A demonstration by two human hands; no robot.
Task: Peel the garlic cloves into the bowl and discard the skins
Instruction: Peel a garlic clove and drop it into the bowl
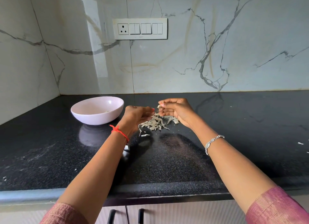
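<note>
Pale garlic clove [159, 105] pinched in the grip of the right hand [175, 111], thumb and fingertips closed on it. Left hand [136, 114] just beside, fingers loosely extended, holding nothing. Below both, skins [156, 123] heaped on the black desk [167, 157]; pink bowl [97, 111] to the left.

Glossy speckled black stone counter [184, 165], polished veined marble wall [217, 48] — papery dry garlic skins [155, 122], smooth glazed bowl [98, 116].

Pink bowl [97, 110] upright, papery skins [157, 122] heaped beside it, garlic piece [159, 105] pinched in right hand [175, 111]
</note>
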